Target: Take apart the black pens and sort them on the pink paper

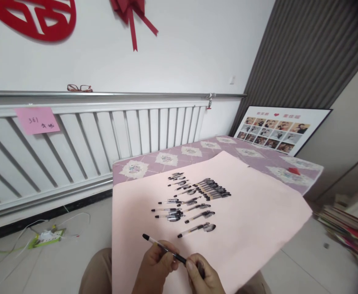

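Note:
My left hand (160, 263) is closed around the clear barrel of a gel pen (154, 241), its black end pointing up and left. At the pen's black grip end, my right hand (201, 271) pinches a dark piece that looks like the pen cap (201, 269); fingers hide most of it, and I cannot tell whether it sits on the tip. Beyond my hands, several uncapped pens (166, 210) lie in a loose column with loose caps (173, 219) beside them. Several other pens (197, 229) lie to their right, and a neat row of pens (212, 190) lies farther back.
Pink paper (258, 212) covers much of the table, over a purple patterned cloth (191, 150). A white radiator (136, 130) stands behind, with glasses (79, 88) on its pipe. A framed photo board (283, 126) leans at the back right. A power strip (47, 238) lies on the floor.

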The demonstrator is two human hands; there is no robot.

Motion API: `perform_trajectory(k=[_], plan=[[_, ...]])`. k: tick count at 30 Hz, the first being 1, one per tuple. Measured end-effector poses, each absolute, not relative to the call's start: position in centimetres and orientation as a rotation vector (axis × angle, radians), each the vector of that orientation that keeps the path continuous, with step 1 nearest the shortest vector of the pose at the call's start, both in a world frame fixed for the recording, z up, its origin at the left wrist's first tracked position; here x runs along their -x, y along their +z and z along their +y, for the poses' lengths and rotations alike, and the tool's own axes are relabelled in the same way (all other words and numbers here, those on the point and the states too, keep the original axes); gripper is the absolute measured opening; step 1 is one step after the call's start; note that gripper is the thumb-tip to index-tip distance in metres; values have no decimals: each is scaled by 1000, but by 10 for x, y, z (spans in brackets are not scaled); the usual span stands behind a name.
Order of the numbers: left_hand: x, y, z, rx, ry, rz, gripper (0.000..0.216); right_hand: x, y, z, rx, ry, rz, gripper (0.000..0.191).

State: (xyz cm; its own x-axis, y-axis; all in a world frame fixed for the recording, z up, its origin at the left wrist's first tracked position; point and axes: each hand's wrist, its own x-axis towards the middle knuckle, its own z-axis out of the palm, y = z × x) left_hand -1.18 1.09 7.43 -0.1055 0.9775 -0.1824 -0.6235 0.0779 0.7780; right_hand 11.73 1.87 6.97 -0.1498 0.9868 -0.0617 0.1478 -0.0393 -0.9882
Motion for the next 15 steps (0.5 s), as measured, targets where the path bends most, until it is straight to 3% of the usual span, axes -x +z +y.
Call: perform_trajectory(k=[5,15], plan=[[11,81,11,-319,1433,871,30,-126,80,22,1283,1043,-1654,28],[19,84,11,-320,1428,901,20,-132,91,17,1275,1000,-1639,20]])
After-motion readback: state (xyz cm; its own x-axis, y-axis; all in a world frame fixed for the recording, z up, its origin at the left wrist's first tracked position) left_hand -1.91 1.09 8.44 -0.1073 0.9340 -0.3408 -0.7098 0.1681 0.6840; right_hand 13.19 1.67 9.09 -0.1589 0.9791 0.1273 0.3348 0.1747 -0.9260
